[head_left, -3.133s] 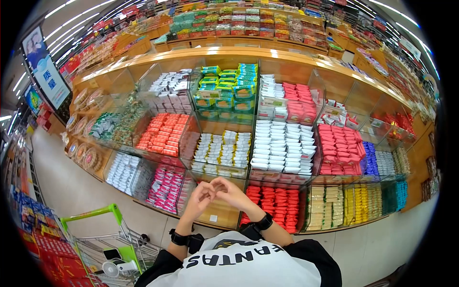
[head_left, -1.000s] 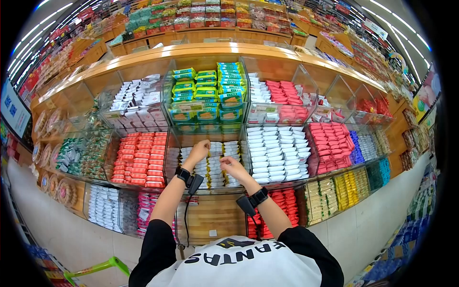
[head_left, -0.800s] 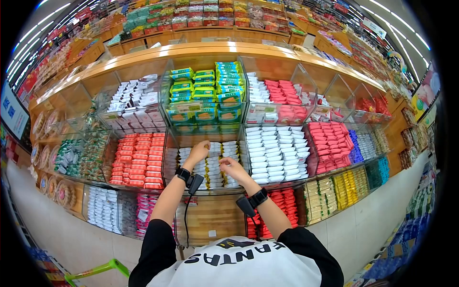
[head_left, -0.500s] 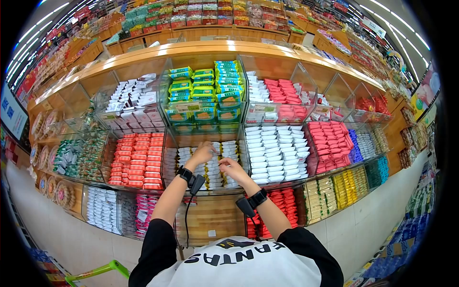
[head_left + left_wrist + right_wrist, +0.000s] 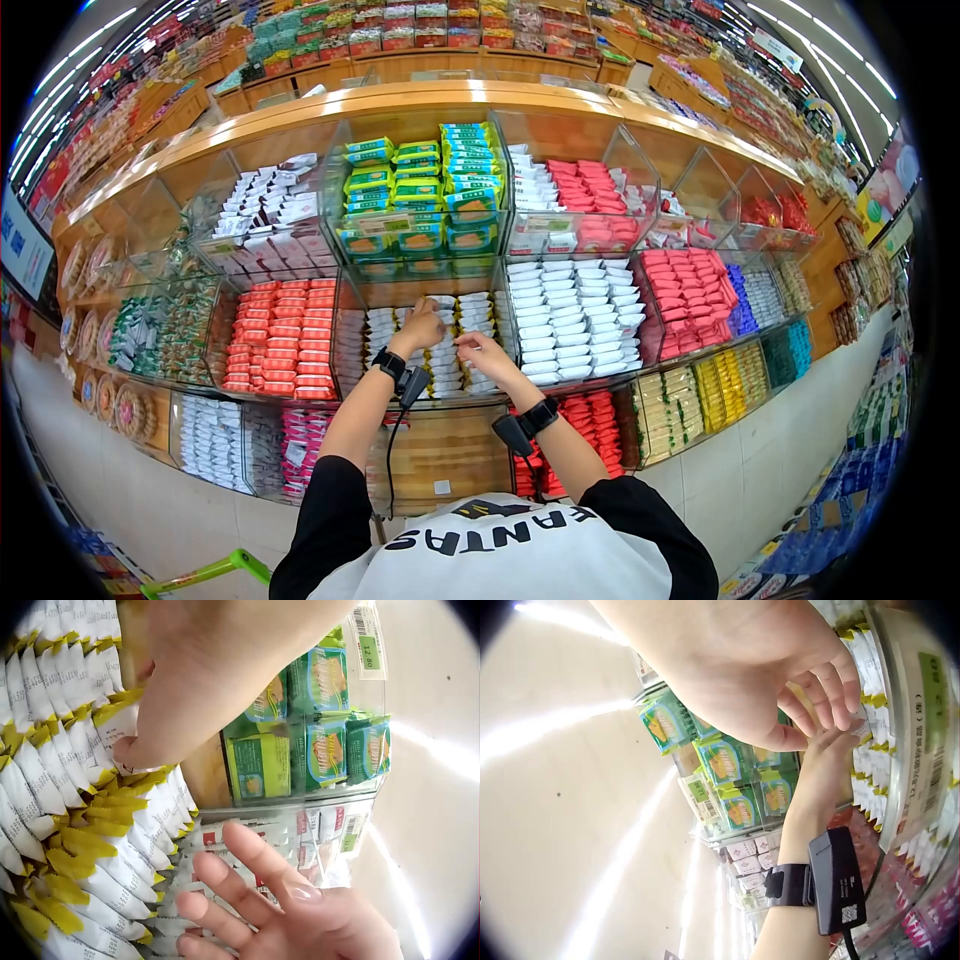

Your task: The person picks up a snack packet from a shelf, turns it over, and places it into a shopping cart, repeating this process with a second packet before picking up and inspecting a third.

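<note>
I have the left hand [image 5: 424, 325] curled, thumb pinching a white-and-yellow packet [image 5: 114, 727] in the bin [image 5: 385, 292] at centre frame. The right hand [image 5: 485, 352] is open, empty. I judge this as picking; next calls for lifting clear of its neighbours.

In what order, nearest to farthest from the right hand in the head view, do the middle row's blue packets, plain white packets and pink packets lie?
From the right hand:
1. Plain white packets: bin just right.
2. Pink packets: farther right.
3. Blue packets: right, beyond the pink.
</note>
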A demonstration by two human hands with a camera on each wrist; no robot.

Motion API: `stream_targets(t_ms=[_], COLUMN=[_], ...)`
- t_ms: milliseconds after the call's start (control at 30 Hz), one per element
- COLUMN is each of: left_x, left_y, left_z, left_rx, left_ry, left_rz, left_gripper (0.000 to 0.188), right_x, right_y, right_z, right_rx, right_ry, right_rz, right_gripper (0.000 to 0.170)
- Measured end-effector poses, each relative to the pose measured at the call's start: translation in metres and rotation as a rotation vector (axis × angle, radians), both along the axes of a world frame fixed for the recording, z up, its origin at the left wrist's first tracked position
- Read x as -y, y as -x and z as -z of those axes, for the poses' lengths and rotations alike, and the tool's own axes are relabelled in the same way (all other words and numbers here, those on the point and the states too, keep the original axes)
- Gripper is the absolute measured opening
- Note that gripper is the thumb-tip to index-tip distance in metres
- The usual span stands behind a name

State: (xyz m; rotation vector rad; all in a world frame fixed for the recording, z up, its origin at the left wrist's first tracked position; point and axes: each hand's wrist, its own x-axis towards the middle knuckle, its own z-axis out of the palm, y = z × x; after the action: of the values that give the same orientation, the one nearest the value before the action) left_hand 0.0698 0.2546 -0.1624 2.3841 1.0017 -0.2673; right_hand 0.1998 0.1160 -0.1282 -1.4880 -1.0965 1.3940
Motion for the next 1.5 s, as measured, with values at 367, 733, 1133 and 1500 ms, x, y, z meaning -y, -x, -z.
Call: stream_targets(t_ms=[367,733,1133,1500], left_x=[-0.008,0.041,0.113,0.172], left_y=[0.013,0.045,0.072,0.089], left_z=[0.016,-0.083,-0.084,-0.087], left_rx=[0.031,0.470,0.858,0.920], left_ry=[0.049,0.374,0.417,0.556], left_rz=[0.052,0.051,-0.211,-0.337], left_gripper=[0.041,0.037,0.026,0.029], right_x=[-0.002,0.007,0.018,0.045], right_y=[0.001,0.011,0.007,0.003], right_z=[0.011,-0.014,-0.022,-0.040], right_rx=[-0.006,-0.131,-0.123,-0.095], right_ry=[-0.005,-0.115,-0.097,-0.150], right_rz=[-0.006,0.116,-0.021,-0.306], right_gripper=[0.030,0.071,0.042,0.058])
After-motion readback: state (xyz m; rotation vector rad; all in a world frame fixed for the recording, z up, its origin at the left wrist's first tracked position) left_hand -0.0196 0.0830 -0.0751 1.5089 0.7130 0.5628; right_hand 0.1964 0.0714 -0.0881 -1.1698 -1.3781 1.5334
